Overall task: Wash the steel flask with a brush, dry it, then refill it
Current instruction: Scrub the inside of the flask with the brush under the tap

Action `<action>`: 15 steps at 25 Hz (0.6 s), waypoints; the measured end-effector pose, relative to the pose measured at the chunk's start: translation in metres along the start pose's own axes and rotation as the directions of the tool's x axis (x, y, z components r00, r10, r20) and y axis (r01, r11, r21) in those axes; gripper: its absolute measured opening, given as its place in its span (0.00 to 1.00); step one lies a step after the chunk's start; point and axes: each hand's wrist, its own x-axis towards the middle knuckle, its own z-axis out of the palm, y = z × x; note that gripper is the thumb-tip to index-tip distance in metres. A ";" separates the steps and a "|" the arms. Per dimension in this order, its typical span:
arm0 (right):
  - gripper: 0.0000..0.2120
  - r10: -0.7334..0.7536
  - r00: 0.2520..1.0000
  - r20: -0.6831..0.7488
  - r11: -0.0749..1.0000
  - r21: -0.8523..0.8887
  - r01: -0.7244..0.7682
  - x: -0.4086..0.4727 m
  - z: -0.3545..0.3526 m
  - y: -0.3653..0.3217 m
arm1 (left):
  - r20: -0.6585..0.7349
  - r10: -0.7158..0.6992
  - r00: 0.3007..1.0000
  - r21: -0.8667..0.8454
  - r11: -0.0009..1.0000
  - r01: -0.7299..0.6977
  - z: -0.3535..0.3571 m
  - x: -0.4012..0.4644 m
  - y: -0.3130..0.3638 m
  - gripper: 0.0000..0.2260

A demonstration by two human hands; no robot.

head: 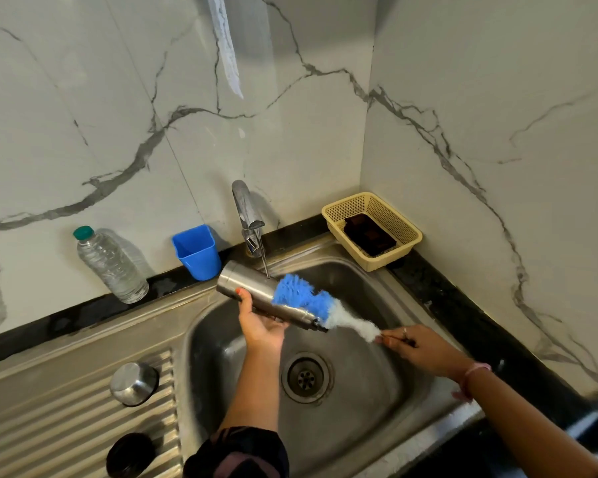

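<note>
At centre frame my left hand (261, 326) cradles the steel flask (256, 293) from below, tilted over the sink (377, 391) under the tap (247, 215). Just right, the brush (311, 300) lies against the flask's side, its handle pinched in my right hand (418, 350).

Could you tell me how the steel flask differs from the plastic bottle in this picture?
The flask is opaque brushed steel; the bottle is clear plastic with water showing inside. The flask lies tilted in the left hand over the sink, open, under a thin stream from the tap; the bottle stands upright on the counter by the wall, shut with a green cap. A blue and white brush lies against the flask; nothing touches the bottle. Both are cylindrical.
</note>
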 end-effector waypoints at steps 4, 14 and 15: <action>0.10 0.029 0.999 0.018 0.999 0.029 -0.030 0.000 -0.004 -0.003 | -0.038 0.050 0.998 -0.100 0.994 -0.053 0.003 0.000 0.012 0.30; 0.13 -0.087 0.991 -0.098 0.996 -0.043 0.083 0.057 0.008 -0.032 | -0.011 -0.059 0.998 0.003 0.998 0.059 0.006 -0.017 -0.017 0.27; 0.13 -0.092 0.992 -0.086 0.995 -0.038 0.089 0.052 0.008 -0.029 | -0.006 -0.050 0.999 -0.008 0.999 0.050 0.004 -0.015 -0.017 0.27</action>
